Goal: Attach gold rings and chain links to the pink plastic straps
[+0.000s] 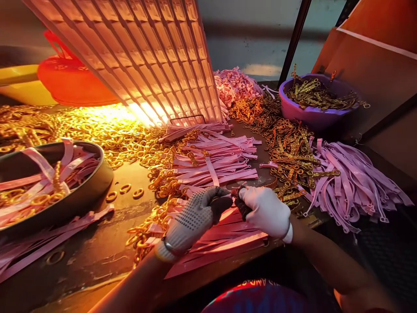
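My left hand (197, 217), in a pale knit glove with grey dots and dark fingertips, is closed in a pinch. Facing it, my right hand (267, 211), in a white glove with dark fingertips, is closed too. Their fingertips almost meet, with a small pinkish bit between them; what each grips is too small and dark to name. Under both hands lies a stack of pink straps (221, 252). Beyond them is another row of pink straps (224, 158) with gold ring chains (166, 182) at their left ends.
A dark pan (106, 169) with straps and rings stands left. Gold rings (127, 134) cover the back, below a slanted ribbed panel (156, 56). Right are metal chain pieces (286, 152), a purple basin (312, 115) and loose pink straps (352, 182). A red container (71, 82) stands back left.
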`<control>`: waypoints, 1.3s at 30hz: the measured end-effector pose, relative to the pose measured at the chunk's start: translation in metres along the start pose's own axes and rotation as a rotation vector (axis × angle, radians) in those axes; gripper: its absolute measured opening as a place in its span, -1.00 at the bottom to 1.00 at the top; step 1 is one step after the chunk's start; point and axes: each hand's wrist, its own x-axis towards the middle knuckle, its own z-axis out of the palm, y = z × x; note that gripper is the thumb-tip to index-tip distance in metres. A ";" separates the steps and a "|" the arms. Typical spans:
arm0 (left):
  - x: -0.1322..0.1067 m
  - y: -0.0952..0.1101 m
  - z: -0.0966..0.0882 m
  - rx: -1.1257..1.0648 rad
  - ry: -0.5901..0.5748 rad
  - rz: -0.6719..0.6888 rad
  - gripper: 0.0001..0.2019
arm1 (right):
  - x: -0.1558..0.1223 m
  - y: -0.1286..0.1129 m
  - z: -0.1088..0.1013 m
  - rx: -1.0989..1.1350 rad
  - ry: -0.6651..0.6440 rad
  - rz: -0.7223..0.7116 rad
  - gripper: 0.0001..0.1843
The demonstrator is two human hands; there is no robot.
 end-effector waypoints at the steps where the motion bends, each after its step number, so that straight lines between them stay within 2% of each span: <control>1: 0.001 -0.001 -0.001 0.067 0.023 0.048 -0.72 | 0.000 -0.001 0.000 -0.019 -0.001 0.003 -0.73; 4: 0.006 -0.009 -0.001 0.178 -0.005 0.142 -0.74 | 0.002 0.000 0.004 -0.068 0.031 -0.014 -0.71; 8: 0.014 -0.020 0.004 0.204 -0.066 0.269 -0.75 | 0.004 0.009 0.016 -0.106 0.133 -0.066 -0.72; 12: 0.012 -0.023 0.007 0.039 -0.162 0.078 -0.71 | -0.001 0.019 0.019 -0.093 0.184 -0.108 -0.76; 15: 0.009 -0.023 0.008 -0.033 -0.143 0.093 -0.67 | -0.005 0.022 0.008 -0.154 0.082 -0.141 -0.77; 18: 0.007 -0.024 0.011 -0.001 -0.134 0.139 -0.64 | -0.006 0.018 -0.002 -0.258 -0.049 -0.111 -0.77; 21: 0.006 -0.024 0.013 0.014 -0.155 0.159 -0.66 | -0.004 0.011 -0.005 -0.380 -0.119 -0.109 -0.76; 27: 0.004 -0.027 0.015 0.004 -0.163 0.153 -0.66 | -0.004 0.003 -0.003 -0.560 -0.191 -0.213 -0.76; 30: 0.004 -0.029 0.016 0.060 -0.142 0.189 -0.66 | -0.004 0.007 -0.002 -0.627 -0.184 -0.285 -0.80; 34: 0.007 -0.030 0.017 0.163 -0.109 0.238 -0.65 | -0.005 0.008 0.000 -0.695 -0.163 -0.378 -0.74; 37: 0.012 -0.029 0.018 0.268 -0.117 0.287 -0.63 | -0.005 0.006 -0.002 -0.674 -0.238 -0.419 -0.75; 39: 0.016 -0.028 0.015 0.317 -0.164 0.291 -0.65 | -0.003 0.007 -0.005 -0.623 -0.298 -0.402 -0.80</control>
